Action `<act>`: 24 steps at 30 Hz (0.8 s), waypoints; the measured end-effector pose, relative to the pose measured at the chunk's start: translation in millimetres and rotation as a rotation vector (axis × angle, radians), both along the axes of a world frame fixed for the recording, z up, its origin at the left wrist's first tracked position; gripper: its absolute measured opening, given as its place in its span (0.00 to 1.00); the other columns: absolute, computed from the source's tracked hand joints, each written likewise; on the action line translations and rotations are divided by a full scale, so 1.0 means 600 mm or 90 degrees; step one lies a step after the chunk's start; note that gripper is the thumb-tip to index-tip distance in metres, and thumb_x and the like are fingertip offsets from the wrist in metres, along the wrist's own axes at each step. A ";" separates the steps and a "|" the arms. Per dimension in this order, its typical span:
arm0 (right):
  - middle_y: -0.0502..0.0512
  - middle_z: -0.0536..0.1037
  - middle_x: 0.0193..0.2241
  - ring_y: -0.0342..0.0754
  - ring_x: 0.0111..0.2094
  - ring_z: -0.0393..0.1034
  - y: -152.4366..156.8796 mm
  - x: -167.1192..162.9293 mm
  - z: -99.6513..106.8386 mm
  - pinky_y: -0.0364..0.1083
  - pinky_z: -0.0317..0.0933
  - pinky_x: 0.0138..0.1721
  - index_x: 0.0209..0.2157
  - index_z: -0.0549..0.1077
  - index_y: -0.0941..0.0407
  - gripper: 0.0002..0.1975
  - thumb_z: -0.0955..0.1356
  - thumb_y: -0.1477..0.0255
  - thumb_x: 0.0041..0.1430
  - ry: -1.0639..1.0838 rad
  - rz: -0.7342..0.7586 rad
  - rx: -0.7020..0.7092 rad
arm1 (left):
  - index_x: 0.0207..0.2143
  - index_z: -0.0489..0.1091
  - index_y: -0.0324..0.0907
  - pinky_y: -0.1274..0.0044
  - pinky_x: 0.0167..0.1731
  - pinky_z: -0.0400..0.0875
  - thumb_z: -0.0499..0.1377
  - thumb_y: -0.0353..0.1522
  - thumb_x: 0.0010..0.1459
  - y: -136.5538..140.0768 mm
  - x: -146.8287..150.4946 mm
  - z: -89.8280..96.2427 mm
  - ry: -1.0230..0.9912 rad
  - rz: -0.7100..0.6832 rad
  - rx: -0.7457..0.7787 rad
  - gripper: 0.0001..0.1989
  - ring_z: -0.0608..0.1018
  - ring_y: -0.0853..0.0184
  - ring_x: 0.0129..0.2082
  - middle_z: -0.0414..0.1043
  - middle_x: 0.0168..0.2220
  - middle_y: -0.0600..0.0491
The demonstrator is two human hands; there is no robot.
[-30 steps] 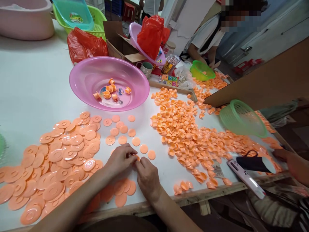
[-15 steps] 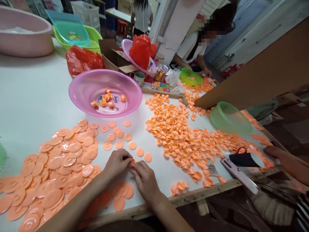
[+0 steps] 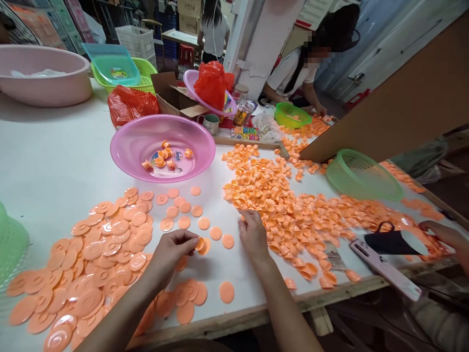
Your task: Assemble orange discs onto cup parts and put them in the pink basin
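My left hand (image 3: 175, 252) pinches a small orange plastic piece (image 3: 200, 244) between thumb and fingertips, just above the white table. Whether it is one part or two joined is unclear. At the left edge of a heap of small orange plastic cups (image 3: 282, 205), my right hand (image 3: 252, 234) has its fingers apart with nothing visible in them. Flat orange discs (image 3: 98, 264) lie piled around my left forearm, and a loose disc (image 3: 227, 241) sits between my hands. Several hat-shaped orange pieces (image 3: 160, 162) rest in a pink basin (image 3: 126, 146) beyond.
A phone (image 3: 384, 269) and a black mask (image 3: 384, 242) lie at the right, near another person's hand (image 3: 443, 232). Behind stand a cardboard box (image 3: 164, 95), a mug (image 3: 210, 124) and a green basket (image 3: 362, 178). Across the table, another person (image 3: 293, 78) bends over a green bowl (image 3: 289, 117).
My hands were together over a small orange piece. My right hand has moved away rightward to the cup heap, while my left keeps the piece. A disc near the table's front edge is now uncovered.
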State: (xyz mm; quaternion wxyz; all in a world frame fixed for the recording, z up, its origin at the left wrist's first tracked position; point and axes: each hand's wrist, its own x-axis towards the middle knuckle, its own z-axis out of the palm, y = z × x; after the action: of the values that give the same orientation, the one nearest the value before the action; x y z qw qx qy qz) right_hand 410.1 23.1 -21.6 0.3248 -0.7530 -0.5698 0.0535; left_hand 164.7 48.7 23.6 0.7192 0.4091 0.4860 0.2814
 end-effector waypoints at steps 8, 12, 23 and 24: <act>0.58 0.71 0.38 0.52 0.38 0.69 0.004 0.020 -0.008 0.51 0.67 0.40 0.47 0.74 0.57 0.19 0.62 0.80 0.55 -0.085 -0.004 -0.031 | 0.30 0.77 0.39 0.76 0.31 0.69 0.66 0.40 0.50 0.084 -0.014 0.073 0.128 0.091 0.184 0.12 0.73 0.69 0.28 0.75 0.27 0.53; 0.58 0.72 0.38 0.51 0.36 0.70 -0.023 0.009 -0.005 0.50 0.68 0.39 0.40 0.76 0.58 0.17 0.61 0.80 0.51 0.016 -0.012 -0.058 | 0.42 0.75 0.43 0.75 0.36 0.70 0.65 0.39 0.53 0.165 -0.033 0.134 0.222 0.268 0.414 0.15 0.74 0.69 0.34 0.76 0.37 0.52; 0.50 0.74 0.21 0.46 0.21 0.71 -0.088 -0.025 0.013 0.44 0.68 0.21 0.34 0.73 0.57 0.11 0.69 0.65 0.50 0.515 -0.165 -0.093 | 0.28 0.74 0.44 0.70 0.37 0.55 0.60 0.26 0.55 -0.045 -0.041 -0.059 0.454 -0.451 0.615 0.05 0.69 0.63 0.38 0.72 0.34 0.52; 0.50 0.74 0.21 0.46 0.20 0.70 -0.087 -0.032 0.016 0.44 0.68 0.20 0.34 0.73 0.57 0.12 0.70 0.65 0.49 0.543 -0.162 -0.090 | 0.30 0.74 0.43 0.69 0.38 0.55 0.59 0.28 0.57 -0.039 -0.032 -0.065 0.466 -0.414 0.620 0.05 0.69 0.63 0.38 0.72 0.34 0.51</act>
State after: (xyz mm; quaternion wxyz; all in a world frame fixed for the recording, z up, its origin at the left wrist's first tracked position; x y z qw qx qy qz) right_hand 390.8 -29.3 -12.1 0.4822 -0.7482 -0.2830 0.3573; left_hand 145.5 25.1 -15.2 0.2908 0.8793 0.3682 0.0814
